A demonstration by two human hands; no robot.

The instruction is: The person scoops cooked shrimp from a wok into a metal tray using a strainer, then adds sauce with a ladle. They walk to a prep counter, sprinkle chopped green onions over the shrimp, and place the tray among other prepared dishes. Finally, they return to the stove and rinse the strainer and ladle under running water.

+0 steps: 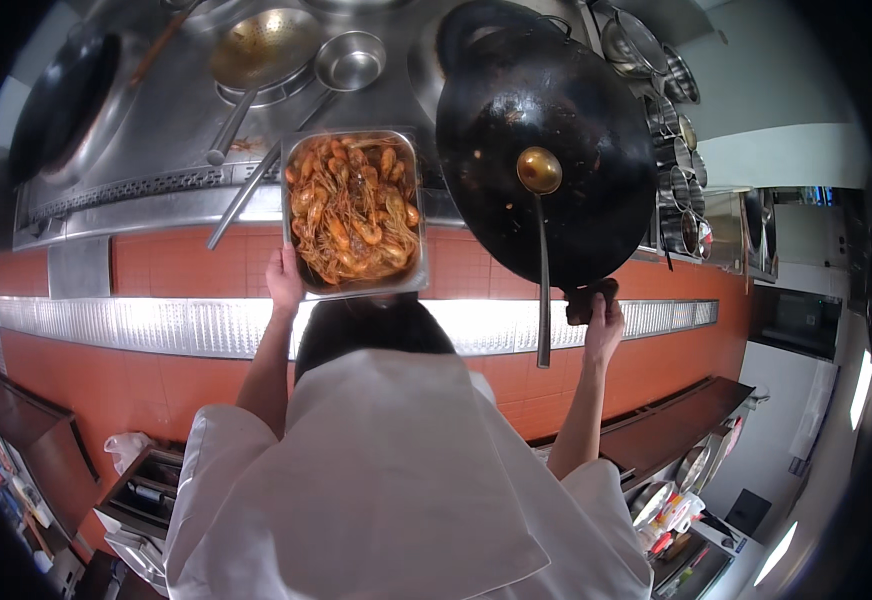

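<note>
My left hand [284,280] grips the left edge of a rectangular steel pan [424,259] heaped with cooked whole shrimp [357,210]. To the right, my right hand [604,324] holds the near handle of a large black wok [608,150] through a dark cloth [580,306]. A long-handled metal ladle [539,171] lies in the wok, with some brownish liquid in its bowl and its handle reaching past the near rim. A few small bits cling to the wok's surface.
Across the steel range [158,135] are a perforated strainer [267,45], a small steel pot [350,61] and another dark wok [68,105] at the left. Several steel pots [677,191] line the right side. Behind me stand a brown counter [676,427] and an open drawer unit [143,487].
</note>
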